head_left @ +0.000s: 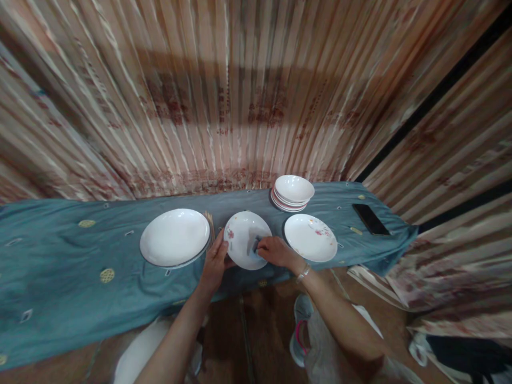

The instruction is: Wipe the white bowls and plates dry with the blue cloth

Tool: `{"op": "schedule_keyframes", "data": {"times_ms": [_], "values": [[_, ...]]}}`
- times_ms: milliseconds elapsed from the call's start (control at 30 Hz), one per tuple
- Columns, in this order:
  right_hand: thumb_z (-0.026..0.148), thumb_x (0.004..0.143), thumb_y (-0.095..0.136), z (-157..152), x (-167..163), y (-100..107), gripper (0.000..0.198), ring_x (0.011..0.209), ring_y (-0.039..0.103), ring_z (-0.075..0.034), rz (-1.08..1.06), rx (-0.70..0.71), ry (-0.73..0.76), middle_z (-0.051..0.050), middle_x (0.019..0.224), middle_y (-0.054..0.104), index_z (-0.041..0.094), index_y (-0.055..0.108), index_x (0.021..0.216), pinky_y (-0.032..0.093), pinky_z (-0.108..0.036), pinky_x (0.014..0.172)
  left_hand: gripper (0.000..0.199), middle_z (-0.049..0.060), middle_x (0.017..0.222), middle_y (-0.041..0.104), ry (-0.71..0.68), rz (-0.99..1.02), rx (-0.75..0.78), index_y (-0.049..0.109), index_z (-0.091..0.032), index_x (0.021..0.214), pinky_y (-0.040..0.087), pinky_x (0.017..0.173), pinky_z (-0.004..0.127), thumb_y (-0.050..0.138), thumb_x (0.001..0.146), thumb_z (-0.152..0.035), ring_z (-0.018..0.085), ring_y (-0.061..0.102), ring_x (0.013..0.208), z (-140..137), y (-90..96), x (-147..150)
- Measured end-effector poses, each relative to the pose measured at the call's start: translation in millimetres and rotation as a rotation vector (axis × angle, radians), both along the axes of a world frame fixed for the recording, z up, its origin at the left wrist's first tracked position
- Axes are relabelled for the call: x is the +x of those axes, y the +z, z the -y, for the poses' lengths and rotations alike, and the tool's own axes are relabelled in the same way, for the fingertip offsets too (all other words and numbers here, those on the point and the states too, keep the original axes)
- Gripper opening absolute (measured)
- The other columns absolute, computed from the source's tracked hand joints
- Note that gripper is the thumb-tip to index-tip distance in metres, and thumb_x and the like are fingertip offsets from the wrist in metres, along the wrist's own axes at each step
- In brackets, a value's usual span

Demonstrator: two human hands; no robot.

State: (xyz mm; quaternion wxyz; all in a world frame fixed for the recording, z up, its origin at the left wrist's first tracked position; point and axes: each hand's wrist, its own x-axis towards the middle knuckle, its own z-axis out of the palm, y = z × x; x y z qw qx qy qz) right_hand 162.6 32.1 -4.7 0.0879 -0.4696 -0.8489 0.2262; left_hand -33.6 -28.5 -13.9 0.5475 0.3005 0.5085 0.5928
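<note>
A white plate (242, 253) with a red flower print is held at its left rim by my left hand (216, 258), the thumb near the rim and the fingers partly hidden beneath. My right hand (277, 252) is closed on a small blue-grey cloth (254, 244), which touches the plate's inner face; the cloth is partly hidden and blurred. Left of this plate lies a large white oval plate (175, 237). Just right of it is a flowered oval plate (310, 237). Some wooden chopsticks (209, 218) lie behind my left hand.
Several white bowls (295, 189) stand stacked at the table's back edge. A black phone (370, 219) lies at the right end. Beneath everything is a teal tablecloth (80, 261). Patterned curtains (248, 106) hang behind and at the right. A dark bag (468, 352) sits low at the right.
</note>
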Motion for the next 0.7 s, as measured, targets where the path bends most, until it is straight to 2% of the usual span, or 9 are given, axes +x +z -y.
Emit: {"op": "schedule_keyframes", "data": {"times_ms": [133, 200, 367, 567, 700], "values": [[0.018, 0.086, 0.053, -7.5, -2.6, -13.9, 0.020, 0.082, 0.067, -0.020, 0.023, 0.158, -0.129, -0.008, 0.084, 0.071, 0.017, 0.071, 0.078, 0.048, -0.027, 0.076, 0.058, 0.007, 0.153, 0.042, 0.004, -0.004, 0.008, 0.059, -0.025, 0.133, 0.064, 0.074, 0.037, 0.070, 0.078, -0.038, 0.035, 0.050, 0.129, -0.1, -1.9, 0.8], [0.016, 0.087, 0.052, -12.8, -4.6, -19.3, 0.017, 0.087, 0.067, -0.021, -0.003, 0.196, -0.165, -0.011, 0.089, 0.070, 0.015, 0.069, 0.084, 0.049, -0.029, 0.081, 0.059, 0.007, 0.153, 0.043, 0.001, 0.010, 0.002, 0.058, -0.025, 0.134, 0.063, 0.073, 0.036, 0.071, 0.078, -0.038, 0.034, 0.051, 0.128, -0.2, -3.6, 0.9], [0.008, 0.087, 0.046, -24.8, -12.6, -26.1, 0.027, 0.105, 0.063, -0.021, -0.140, 0.241, -0.140, -0.012, 0.110, 0.068, 0.015, 0.065, 0.105, 0.047, -0.033, 0.097, 0.060, 0.007, 0.153, 0.042, 0.000, 0.017, -0.005, 0.056, -0.025, 0.136, 0.063, 0.070, 0.034, 0.070, 0.079, -0.039, 0.034, 0.053, 0.126, 0.9, -6.2, 0.8], [0.013, 0.088, 0.046, -31.9, -28.5, -35.3, 0.037, 0.121, 0.056, -0.021, -0.340, 0.209, -0.087, -0.012, 0.129, 0.061, 0.018, 0.064, 0.121, 0.041, -0.038, 0.109, 0.065, 0.009, 0.144, 0.051, -0.008, 0.012, -0.039, 0.054, -0.024, 0.138, 0.063, 0.070, 0.037, 0.070, 0.078, -0.041, 0.032, 0.059, 0.117, 3.2, 0.8, 2.1], [0.017, 0.090, 0.047, -25.4, -38.5, -31.9, 0.039, 0.126, 0.052, -0.023, -0.392, 0.162, -0.032, -0.012, 0.136, 0.057, 0.019, 0.063, 0.125, 0.038, -0.043, 0.111, 0.065, 0.010, 0.140, 0.054, 0.005, 0.024, -0.041, 0.056, -0.023, 0.137, 0.063, 0.073, 0.038, 0.071, 0.077, -0.041, 0.030, 0.061, 0.113, 3.6, 3.4, 2.8]]}}
